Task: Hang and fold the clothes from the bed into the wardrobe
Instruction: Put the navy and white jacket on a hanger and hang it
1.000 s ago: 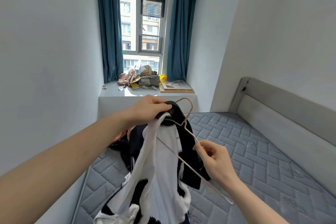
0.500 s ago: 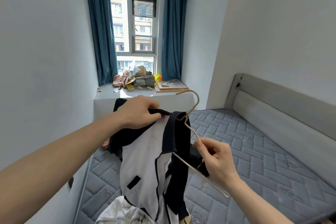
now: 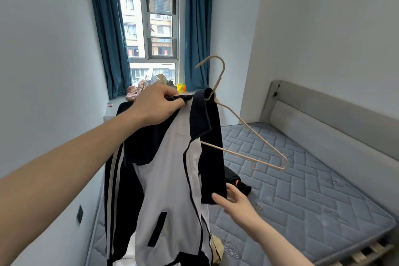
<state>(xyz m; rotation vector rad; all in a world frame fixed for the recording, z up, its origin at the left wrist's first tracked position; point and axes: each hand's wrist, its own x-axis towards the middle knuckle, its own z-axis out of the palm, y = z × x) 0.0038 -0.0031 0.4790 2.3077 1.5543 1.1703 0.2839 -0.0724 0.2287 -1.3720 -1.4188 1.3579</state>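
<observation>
A black and white jacket (image 3: 164, 168) hangs in front of me above the bed. My left hand (image 3: 156, 103) grips its collar at the top and holds it up. A thin beige wire hanger (image 3: 246, 127) is partly inside the jacket; its hook sticks up past the collar and its right arm juts out bare to the right. My right hand (image 3: 235, 201) is lower down, fingers on the edge of the jacket's black front panel. More clothes lie on the mattress (image 3: 302, 190) below the jacket: a dark garment (image 3: 235, 181) and pale fabric (image 3: 129, 252), mostly hidden.
The grey quilted mattress fills the right, with a padded headboard (image 3: 334, 125) along the right wall. A window ledge (image 3: 112, 112) with clutter sits beyond the jacket, under a window with blue curtains (image 3: 108, 39). A white wall runs close along my left.
My left hand has raised the jacket higher, so the hanger stands more upright. My right hand let go of the hanger's lower bar and dropped to the jacket's front panel edge.
</observation>
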